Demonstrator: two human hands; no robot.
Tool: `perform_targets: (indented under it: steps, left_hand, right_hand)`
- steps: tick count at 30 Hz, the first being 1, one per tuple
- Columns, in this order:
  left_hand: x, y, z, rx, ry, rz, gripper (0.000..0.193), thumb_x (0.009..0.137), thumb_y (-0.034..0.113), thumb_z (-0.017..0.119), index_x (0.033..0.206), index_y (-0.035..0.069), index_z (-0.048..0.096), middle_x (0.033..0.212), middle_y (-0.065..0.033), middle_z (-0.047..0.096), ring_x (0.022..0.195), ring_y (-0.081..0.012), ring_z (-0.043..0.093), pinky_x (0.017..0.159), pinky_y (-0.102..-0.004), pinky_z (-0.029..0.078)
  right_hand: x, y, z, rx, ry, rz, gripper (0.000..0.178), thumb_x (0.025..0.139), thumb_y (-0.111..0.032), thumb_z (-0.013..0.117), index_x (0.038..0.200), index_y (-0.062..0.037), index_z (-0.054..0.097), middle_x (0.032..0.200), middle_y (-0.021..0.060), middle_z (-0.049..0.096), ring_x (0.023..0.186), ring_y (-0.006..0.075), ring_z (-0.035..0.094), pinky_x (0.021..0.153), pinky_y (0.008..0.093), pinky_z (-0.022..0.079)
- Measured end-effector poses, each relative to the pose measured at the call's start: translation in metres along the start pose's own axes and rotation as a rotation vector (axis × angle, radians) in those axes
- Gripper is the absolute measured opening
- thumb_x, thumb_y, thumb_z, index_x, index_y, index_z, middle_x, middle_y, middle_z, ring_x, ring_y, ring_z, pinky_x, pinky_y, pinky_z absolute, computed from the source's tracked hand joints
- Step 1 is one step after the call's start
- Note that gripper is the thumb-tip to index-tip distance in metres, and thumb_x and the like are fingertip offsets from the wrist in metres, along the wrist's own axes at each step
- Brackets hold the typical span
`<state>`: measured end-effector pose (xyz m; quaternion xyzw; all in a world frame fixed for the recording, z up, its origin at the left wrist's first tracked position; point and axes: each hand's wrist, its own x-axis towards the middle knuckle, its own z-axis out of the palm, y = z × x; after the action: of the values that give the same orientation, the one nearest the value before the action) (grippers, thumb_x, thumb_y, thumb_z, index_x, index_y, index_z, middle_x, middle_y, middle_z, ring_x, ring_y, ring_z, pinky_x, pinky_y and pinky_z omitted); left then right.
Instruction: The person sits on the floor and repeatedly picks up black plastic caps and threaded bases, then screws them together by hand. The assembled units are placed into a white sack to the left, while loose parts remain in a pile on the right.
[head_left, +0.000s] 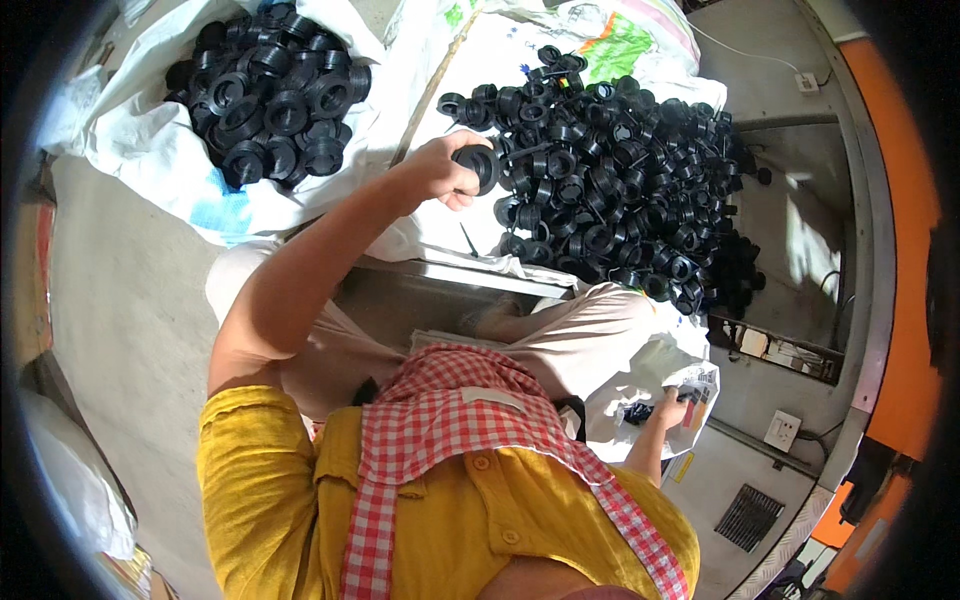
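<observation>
My left hand (447,172) pinches a round black plastic ring cap (480,170) between thumb and fingers, held up beside the near left part of a big heap of black caps (610,165). These loose ring-shaped pieces lie scattered over a white sheet (440,235). Down at my right side, my right hand (670,408) is inside the mouth of a white printed bag (603,425). Its fingers look closed near a dark piece, too small and shaded to make out. Some black pieces (637,413) show inside that bag.
At the far left stands an open white sack (130,140) full of more black caps (275,95). A thin wooden stick (432,95) lies between sack and heap. To my right are a grey metal panel, a wall socket (782,430) and a vent (749,518).
</observation>
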<state>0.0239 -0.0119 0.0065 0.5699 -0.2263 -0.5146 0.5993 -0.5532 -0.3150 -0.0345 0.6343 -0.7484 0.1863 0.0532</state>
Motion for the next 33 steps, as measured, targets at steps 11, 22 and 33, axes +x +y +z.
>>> perform_targets:
  steps: [11,22,33]
  left_hand:
    - [0.001,-0.007,0.006,0.021,-0.041,-0.032,0.053,0.075,0.006,0.06,0.126,0.002,0.047,0.096,-0.0153,0.059,0.073,-0.0189,0.066,0.06,-0.0252,0.055]
    - [0.002,-0.018,0.015,0.018,-0.343,-0.025,0.045,0.077,0.001,0.061,0.121,0.004,0.054,0.096,-0.0083,0.062,0.079,-0.0131,0.062,0.066,-0.0251,0.053]
    - [-0.006,-0.033,0.024,1.174,-0.237,0.826,0.029,0.072,0.011,0.063,0.1,0.008,0.057,0.095,-0.0102,0.064,0.085,-0.0261,0.063,0.072,-0.037,0.051]
  right_hand:
    - [0.006,0.08,0.051,-0.318,-0.371,0.196,0.04,0.083,-0.041,0.06,0.104,-0.0071,0.059,0.1,0.0102,0.061,0.088,0.0275,0.058,0.075,0.0466,0.045]
    - [-0.114,-0.258,-0.072,0.678,-0.642,-0.991,0.07,0.075,-0.024,0.076,0.131,0.0015,0.044,0.135,0.0175,0.046,0.127,0.0286,0.041,0.106,0.0386,0.031]
    - [-0.214,-0.354,-0.036,0.602,-1.626,-0.762,0.017,0.08,-0.015,0.07,0.077,-0.0023,0.059,0.071,0.0077,0.062,0.069,0.0232,0.059,0.076,0.031,0.044]
